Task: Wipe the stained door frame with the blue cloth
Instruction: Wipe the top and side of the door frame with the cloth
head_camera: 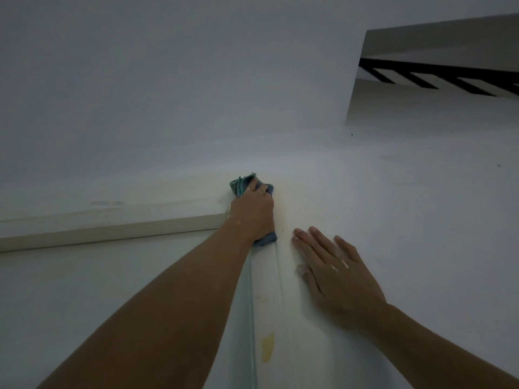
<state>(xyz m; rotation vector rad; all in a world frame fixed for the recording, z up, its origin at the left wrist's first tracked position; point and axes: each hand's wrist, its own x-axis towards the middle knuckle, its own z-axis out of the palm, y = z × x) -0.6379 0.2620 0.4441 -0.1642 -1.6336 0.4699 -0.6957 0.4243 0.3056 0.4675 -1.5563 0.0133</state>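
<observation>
The white door frame (268,290) runs up the middle of the view and meets its top piece (112,228) at the upper corner. A yellow stain (267,346) marks the upright low down, and fainter yellowish smears lie near the corner. My left hand (252,211) presses the bunched blue cloth (243,184) against the frame's top corner, fingers over the cloth. Part of the cloth shows below the wrist. My right hand (334,273) lies flat on the wall just right of the frame, fingers straight.
The white wall (393,192) spreads right of the frame and the ceiling (168,80) above. A dark opening with black railing bars (438,77) sits at the upper right. The door surface (98,290) lies left of the upright.
</observation>
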